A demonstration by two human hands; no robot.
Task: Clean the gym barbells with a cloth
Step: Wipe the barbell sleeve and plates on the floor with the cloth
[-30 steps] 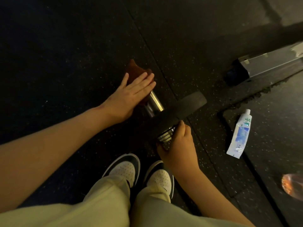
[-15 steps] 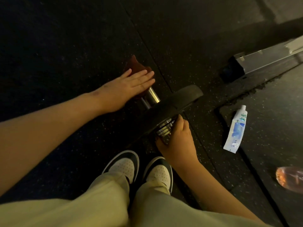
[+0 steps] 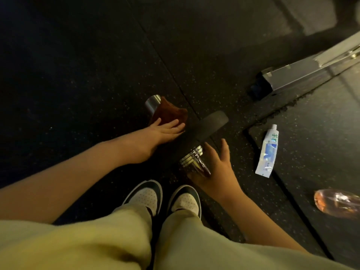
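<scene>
Barbell lies on the dark rubber floor, centre of frame, running from upper left toward lower right. Black plate in the middle, chrome sleeve end poking out upper left, ribbed chrome collar and a short bar stub on the lower-right side.

Brown cloth is draped over the sleeve between the chrome end and the plate. Left hand lies flat on the cloth's near edge, fingers straight and together, no pinch. Looks like a flat-palm wipe, pressing the cloth on the sleeve.

Right hand is just right of centre, fingers spread and fairly straight, palm against the stub by the collar, not wrapped round it. Probably steadying the bar so it does not roll while the other hand rubs. Contact under the stub is partly hidden.

Judgement: wiping of the sleeve is under way; collar and stub have no cloth on them.

White and blue tube lies on the floor right of the plate, apart from both hands, likely a cleaning paste kept within reach. Orange-tinted bottle sits at the right edge. Metal beam upper right. Two shoes bottom centre, close to the stub.
</scene>
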